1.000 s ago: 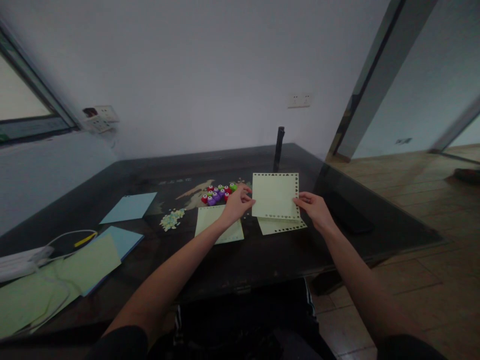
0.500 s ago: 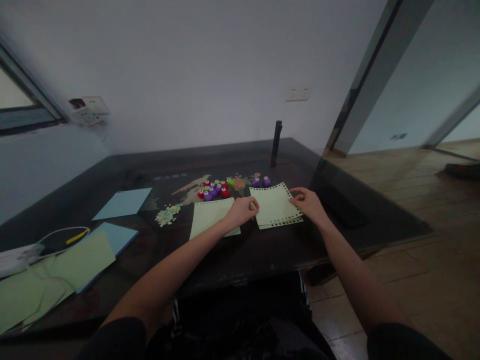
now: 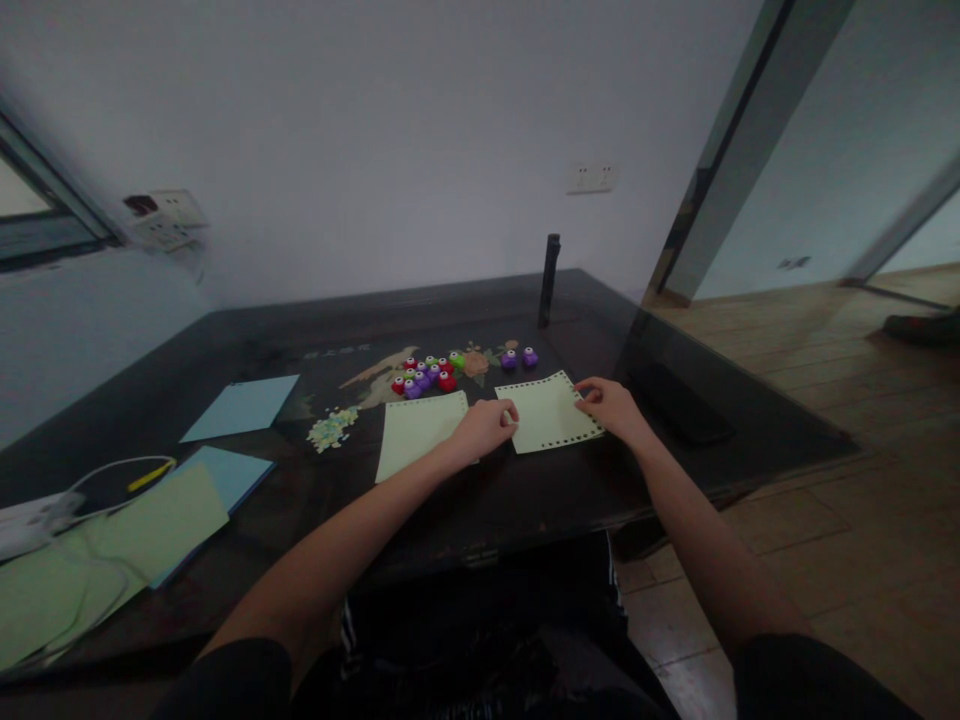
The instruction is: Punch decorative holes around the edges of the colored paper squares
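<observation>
A square, pale yellow, hole-edged paper sheet (image 3: 549,415) lies toward the front edge of a dark, glossy surface (image 3: 465,515). At its sides, the left hand (image 3: 485,425) and right hand (image 3: 611,408) have fingers nearly closed; their grip is unclear.

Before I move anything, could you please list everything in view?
Punched sheet: at least one, pale green, centre
Neighbour sheet: one, pale green, left of it
Small pieces: over ten; red, purple, green; behind
Paper bits: many, pale, left
Plain sheets: several, blue and green, far left
Power strip: one, white, left edge
Post: one, black, back
Flat object: one, black, right
Sockets: several, white, wall
Table: one, dark, underneath
Left hand: one, bare, punched sheet's left edge
Right hand: one, bare, opposite edge
</observation>
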### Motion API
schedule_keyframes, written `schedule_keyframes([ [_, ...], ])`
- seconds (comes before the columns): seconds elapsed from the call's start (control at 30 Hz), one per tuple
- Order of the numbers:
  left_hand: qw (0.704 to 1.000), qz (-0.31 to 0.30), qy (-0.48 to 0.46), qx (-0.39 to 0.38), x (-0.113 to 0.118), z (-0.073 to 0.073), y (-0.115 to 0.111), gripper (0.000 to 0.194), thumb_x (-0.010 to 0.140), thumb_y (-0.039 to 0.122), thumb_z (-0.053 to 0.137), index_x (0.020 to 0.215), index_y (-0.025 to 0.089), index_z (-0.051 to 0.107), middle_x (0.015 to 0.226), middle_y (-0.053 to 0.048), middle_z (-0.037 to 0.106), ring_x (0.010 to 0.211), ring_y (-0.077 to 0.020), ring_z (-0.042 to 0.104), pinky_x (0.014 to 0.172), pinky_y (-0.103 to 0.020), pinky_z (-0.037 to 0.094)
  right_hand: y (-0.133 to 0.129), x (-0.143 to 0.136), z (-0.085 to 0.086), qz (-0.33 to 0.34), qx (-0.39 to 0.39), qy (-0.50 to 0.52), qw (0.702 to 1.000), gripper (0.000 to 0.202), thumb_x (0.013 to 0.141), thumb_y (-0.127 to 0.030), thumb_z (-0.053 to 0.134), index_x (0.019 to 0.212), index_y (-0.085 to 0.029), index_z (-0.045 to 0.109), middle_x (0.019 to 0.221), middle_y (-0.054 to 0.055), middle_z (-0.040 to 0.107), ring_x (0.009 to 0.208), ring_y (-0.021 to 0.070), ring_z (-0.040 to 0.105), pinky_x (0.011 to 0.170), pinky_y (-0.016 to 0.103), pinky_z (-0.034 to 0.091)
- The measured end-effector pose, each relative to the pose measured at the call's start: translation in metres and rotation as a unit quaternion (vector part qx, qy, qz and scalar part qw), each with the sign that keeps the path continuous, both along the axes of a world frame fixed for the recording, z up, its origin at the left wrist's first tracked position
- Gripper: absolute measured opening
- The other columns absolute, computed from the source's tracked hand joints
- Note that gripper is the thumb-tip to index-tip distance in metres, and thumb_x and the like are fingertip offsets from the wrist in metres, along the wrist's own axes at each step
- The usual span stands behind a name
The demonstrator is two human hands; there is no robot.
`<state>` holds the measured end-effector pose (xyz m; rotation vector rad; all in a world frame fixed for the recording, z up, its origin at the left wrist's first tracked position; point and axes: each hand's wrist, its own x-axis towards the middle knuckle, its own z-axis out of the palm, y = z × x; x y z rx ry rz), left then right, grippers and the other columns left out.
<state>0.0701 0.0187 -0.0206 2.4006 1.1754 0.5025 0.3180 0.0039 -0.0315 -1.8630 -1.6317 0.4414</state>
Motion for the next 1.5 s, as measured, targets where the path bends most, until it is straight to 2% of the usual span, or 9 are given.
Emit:
schedule_keyframes([
  [0.27, 1.0, 0.0, 0.017, 0.001, -0.0001, -0.0013, -0.0024, 0.016, 0.074, 0.016, 0.056, 0.087, 0.018, 0.065, 0.072, -0.002, 0.067, 0.067, -0.0155, 0.061, 0.066, -0.025, 0.044, 0.002, 0.0008, -0.0026, -0.001, 0.003, -0.008, 1.0, 0.026, 0.066, -0.018, 0.065, 0.092, -0.019, 0.067, 0.065, 0.0, 0.065, 0.058, 0.0147, 0.059, 0.056, 0.026, 0.042],
  [0.5, 1.0, -0.002, 0.016, 0.008, -0.0007, -0.0028, -0.0011, 0.016, 0.076, 0.022, 0.057, 0.09, 0.018, 0.064, 0.073, -0.003, 0.066, 0.067, -0.0158, 0.06, 0.064, -0.025, 0.044, 0.0007, -0.0003, -0.0022, -0.01, 0.0, -0.006, 1.0, 0.027, 0.067, -0.018, 0.064, 0.094, -0.02, 0.066, 0.067, 0.0, 0.066, 0.06, 0.0149, 0.06, 0.057, 0.025, 0.042],
  [0.7, 1.0, -0.007, 0.023, 0.014, -0.0006, -0.0057, -0.0002, 0.019, 0.075, 0.019, 0.058, 0.094, 0.018, 0.063, 0.072, -0.002, 0.065, 0.068, -0.0153, 0.06, 0.065, -0.024, 0.044, -0.0011, -0.0004, -0.0029, -0.024, -0.001, -0.005, 1.0, 0.029, 0.067, -0.017, 0.064, 0.096, -0.02, 0.065, 0.069, 0.001, 0.067, 0.061, 0.0147, 0.06, 0.057, 0.025, 0.043],
  [1.5, 0.999, -0.018, 0.022, 0.022, -0.001, -0.0064, 0.0, 0.016, 0.075, 0.02, 0.059, 0.091, 0.017, 0.062, 0.073, -0.002, 0.063, 0.068, -0.0155, 0.058, 0.064, -0.025, 0.042, -0.0019, -0.0014, -0.0019, -0.023, -0.004, -0.009, 1.0, 0.028, 0.068, -0.016, 0.063, 0.095, -0.019, 0.065, 0.068, 0.0, 0.066, 0.062, 0.015, 0.06, 0.057, 0.025, 0.042],
])
